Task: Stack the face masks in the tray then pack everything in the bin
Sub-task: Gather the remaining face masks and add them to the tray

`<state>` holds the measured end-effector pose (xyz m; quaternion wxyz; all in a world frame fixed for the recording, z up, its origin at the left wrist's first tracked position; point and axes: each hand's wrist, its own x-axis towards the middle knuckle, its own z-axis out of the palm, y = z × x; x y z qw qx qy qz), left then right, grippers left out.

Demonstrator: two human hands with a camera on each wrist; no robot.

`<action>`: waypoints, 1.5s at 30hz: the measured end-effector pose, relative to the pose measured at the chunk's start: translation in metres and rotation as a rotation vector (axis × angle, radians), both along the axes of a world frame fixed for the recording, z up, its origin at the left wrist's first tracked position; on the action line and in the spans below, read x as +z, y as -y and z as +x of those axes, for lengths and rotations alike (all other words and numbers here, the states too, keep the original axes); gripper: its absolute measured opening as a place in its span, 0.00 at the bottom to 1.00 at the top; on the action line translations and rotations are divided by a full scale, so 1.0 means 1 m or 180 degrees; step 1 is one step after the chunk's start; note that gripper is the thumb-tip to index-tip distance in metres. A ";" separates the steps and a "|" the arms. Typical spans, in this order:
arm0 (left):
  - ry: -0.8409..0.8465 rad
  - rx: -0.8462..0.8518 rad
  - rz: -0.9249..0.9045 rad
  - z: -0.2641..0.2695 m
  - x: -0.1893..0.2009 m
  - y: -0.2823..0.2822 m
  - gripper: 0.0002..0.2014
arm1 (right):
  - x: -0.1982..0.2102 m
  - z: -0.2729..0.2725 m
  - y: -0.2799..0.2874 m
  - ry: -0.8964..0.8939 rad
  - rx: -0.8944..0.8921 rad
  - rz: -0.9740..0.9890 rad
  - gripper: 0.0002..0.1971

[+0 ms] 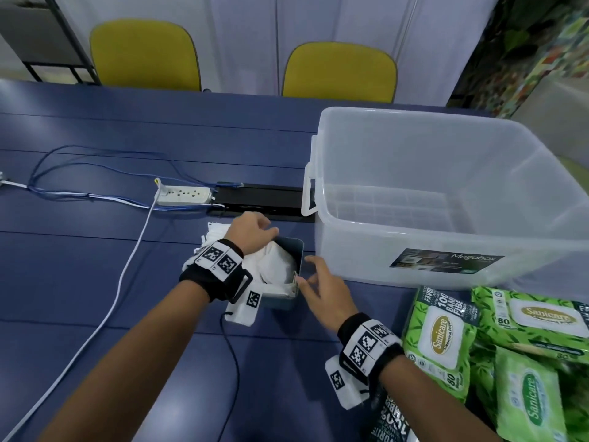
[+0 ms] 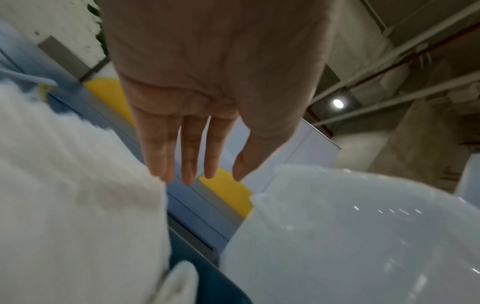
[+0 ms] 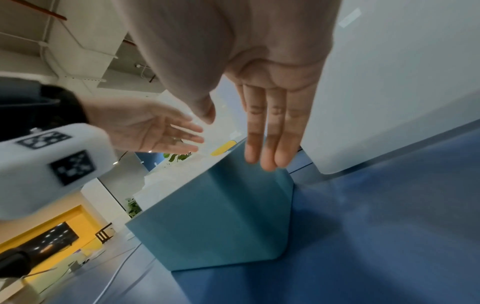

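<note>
Right hand [image 1: 320,293] nearest, fingers straight, just beside the teal tray [image 1: 288,301], holding nothing. Left hand [image 1: 251,232] relaxed, empty, over white face masks [image 1: 275,261] heaped in tray. Tray sits mid-desk beside clear bin [image 1: 446,199]; wipes packs [image 1: 497,346] at desk's near right corner.

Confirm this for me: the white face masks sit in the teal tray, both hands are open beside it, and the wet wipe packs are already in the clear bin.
Not quite: the wet wipe packs lie on the table, outside the clear bin, which the head view shows empty. The face masks do sit in the teal tray, with the left hand and right hand open.
</note>
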<state>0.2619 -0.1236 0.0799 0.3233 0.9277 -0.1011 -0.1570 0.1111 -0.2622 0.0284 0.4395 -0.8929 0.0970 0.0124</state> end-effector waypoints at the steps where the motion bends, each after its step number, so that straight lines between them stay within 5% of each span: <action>1: 0.0142 0.0081 -0.0162 0.003 0.003 -0.012 0.14 | -0.001 0.005 -0.001 -0.0088 -0.0050 0.0001 0.24; 7: 0.0495 0.0787 0.0311 0.009 -0.018 -0.083 0.22 | -0.014 0.033 -0.007 -0.0896 -0.0020 -0.0120 0.32; 12: -0.0990 0.1145 -0.0226 -0.003 -0.035 -0.108 0.44 | -0.004 0.036 -0.016 -0.1288 -0.0016 0.0142 0.11; 15: -0.1391 0.1220 -0.0737 -0.012 -0.034 -0.104 0.40 | -0.002 0.034 -0.021 -0.1296 0.0050 0.0125 0.09; 21: -0.1129 0.1396 -0.0800 -0.039 -0.023 -0.121 0.41 | 0.017 0.021 -0.035 -0.1067 0.0237 0.0015 0.09; 31: 0.0088 0.1418 -0.1338 -0.084 0.089 -0.163 0.25 | 0.111 0.007 -0.054 0.0215 0.0641 -0.0356 0.08; 35: 0.0547 0.1309 -0.1783 -0.091 0.143 -0.160 0.32 | 0.159 0.004 -0.044 0.0875 0.0484 -0.0324 0.08; 40: 0.0866 0.0930 -0.2264 -0.091 0.200 -0.115 0.38 | 0.215 -0.002 0.003 0.1407 0.0047 -0.0341 0.10; 45: 0.0561 0.0357 -0.2514 -0.076 0.222 -0.036 0.39 | 0.246 -0.001 0.082 0.1465 -0.0501 -0.0812 0.15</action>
